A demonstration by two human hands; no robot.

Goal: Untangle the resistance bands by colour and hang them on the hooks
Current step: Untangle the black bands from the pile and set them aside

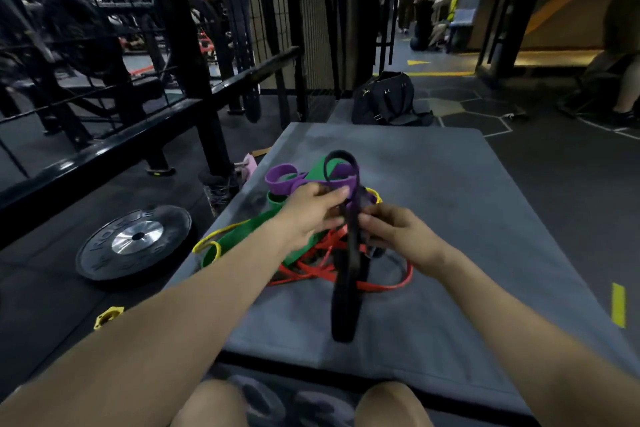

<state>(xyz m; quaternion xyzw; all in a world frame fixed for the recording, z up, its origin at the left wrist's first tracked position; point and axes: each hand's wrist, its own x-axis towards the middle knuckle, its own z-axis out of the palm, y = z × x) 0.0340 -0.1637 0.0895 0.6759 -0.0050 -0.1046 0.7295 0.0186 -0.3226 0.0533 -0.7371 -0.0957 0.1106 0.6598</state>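
Early stage: bands [311, 246] remain one tangled heap on the grey mat [450, 218]. Left hand [311, 215] pinches purple band [287, 180]; right hand [398, 236] grips black band [346, 288]. None hung; hooks unseen

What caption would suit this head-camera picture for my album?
Both hands, left and right, pull a black band from a purple, green, red and yellow tangle on a grey gym mat.

dim indoor | ceiling spots top-left | soft blur | wide-angle edge bending
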